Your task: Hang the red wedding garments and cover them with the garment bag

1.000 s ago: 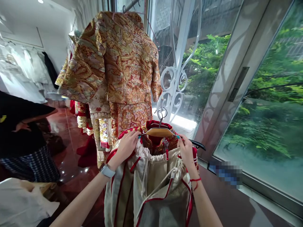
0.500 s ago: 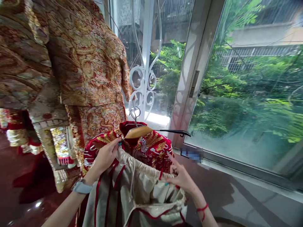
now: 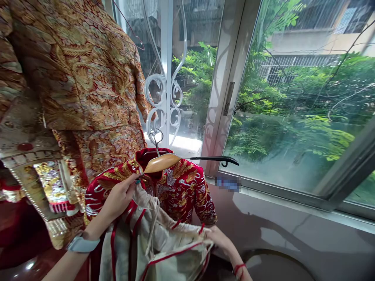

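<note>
A pale skirt (image 3: 172, 249) with a gathered drawstring waist and red trim hangs between my hands, its inner side showing. My left hand (image 3: 118, 199) is closed on the left part of the waistband, right at the end of the hanger's (image 3: 162, 163) wooden shoulder. The black arm of that hanger points right with nothing on it. At the right end of the waistband, my right hand (image 3: 221, 240) is closed on the fabric; its fingertips are partly hidden. Behind the skirt is a red embroidered jacket (image 3: 184, 187) with gold and silver patterns, with a metal hook above its collar.
Large gold-and-red embroidered garments (image 3: 102, 78) hang on the left. A white scrolled metal frame (image 3: 166, 89) stands behind the jacket. To the right are a sliding window (image 3: 231, 97) and its sill. A round-edged object (image 3: 275, 261) sits at the lower right.
My right hand, earlier spread over the waistband, has moved down and closed on its right end. The waistband is now drawn down to the right. The view has shifted right.
</note>
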`<state>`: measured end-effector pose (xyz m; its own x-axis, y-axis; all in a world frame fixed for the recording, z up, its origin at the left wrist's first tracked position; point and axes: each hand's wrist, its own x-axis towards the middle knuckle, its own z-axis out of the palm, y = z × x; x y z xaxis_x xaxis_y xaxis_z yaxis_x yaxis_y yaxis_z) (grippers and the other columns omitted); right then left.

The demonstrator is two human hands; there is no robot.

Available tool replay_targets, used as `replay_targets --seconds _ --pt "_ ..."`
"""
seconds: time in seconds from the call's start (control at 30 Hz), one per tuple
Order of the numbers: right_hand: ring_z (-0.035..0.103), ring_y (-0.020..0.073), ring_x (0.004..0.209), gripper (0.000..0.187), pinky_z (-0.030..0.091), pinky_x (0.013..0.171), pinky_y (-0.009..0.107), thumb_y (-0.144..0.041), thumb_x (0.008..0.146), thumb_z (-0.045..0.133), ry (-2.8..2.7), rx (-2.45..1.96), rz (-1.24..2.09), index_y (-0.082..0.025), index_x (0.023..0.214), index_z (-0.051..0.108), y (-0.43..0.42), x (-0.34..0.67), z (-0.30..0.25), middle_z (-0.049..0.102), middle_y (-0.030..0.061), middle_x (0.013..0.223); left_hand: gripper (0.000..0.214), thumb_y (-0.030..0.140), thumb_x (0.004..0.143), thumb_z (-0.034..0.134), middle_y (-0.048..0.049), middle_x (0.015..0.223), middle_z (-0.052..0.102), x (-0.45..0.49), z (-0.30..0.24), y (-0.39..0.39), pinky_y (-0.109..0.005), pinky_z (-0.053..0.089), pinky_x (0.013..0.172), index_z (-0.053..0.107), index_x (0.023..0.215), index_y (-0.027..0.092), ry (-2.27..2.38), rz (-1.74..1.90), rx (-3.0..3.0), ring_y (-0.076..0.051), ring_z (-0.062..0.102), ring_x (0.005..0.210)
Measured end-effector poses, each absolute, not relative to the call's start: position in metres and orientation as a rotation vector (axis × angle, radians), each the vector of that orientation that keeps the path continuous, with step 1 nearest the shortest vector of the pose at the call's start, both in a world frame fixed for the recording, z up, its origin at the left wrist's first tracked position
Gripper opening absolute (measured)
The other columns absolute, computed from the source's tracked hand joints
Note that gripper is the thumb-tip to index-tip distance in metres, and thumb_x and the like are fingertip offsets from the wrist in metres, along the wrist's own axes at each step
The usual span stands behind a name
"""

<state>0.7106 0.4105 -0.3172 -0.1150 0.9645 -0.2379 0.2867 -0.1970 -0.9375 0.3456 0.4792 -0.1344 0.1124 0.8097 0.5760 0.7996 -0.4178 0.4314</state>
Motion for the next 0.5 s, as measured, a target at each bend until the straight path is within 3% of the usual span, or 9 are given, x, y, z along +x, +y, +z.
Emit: replay_targets --seconds 0.13,0.27,0.4,0.5 --pt "0.05 0.0151 0.054 0.02 0.04 0.054 0.026 -0.034 0.065 0.058 -1.196 -1.483 1.28 -0.016 0.063 0.068 0.441 0.732 -0.266 0.056 -0.0017 0.051 0.043 0.035 0.083 0.042 -0.0111 0.111 0.075 0.335 -0.124 0.479 -0.03 0.053 0.091 0.067 0.111 0.015 1.63 1.172 2.299 -0.025 0.071 0.101" --pt "0.055 0.0136 0.056 0.029 0.043 0.055 0.022 -0.028 0.063 0.059 -1.004 -1.316 1.323 -0.015 0.084 0.074 0.471 0.748 -0.196 0.062 -0.0015 0.057 0.04 0.036 0.082 0.044 -0.0064 0.106 0.077 0.322 -0.115 0.48 -0.03 0.054 0.087 0.068 0.109 0.02 1.628 1.112 2.314 -0.023 0.072 0.094" --pt "0.039 0.0068 0.041 0.034 0.03 0.041 0.018 -0.022 0.062 0.062 -1.157 -1.336 1.4 -0.014 0.092 0.075 0.482 0.769 -0.126 0.054 -0.0063 0.048 0.039 0.038 0.081 0.047 -0.0053 0.106 0.077 0.309 -0.112 0.484 -0.03 0.053 0.088 0.068 0.109 0.021 1.635 1.066 2.343 -0.022 0.072 0.093" --pt "0.036 0.0051 0.04 0.047 0.027 0.039 0.017 -0.016 0.062 0.063 -1.359 -1.271 1.421 -0.018 0.108 0.073 0.477 0.787 -0.087 0.06 -0.0059 0.055 0.039 0.041 0.081 0.047 -0.0028 0.103 0.078 0.306 -0.109 0.487 -0.03 0.054 0.086 0.07 0.107 0.024 1.643 1.034 2.352 -0.023 0.073 0.094"
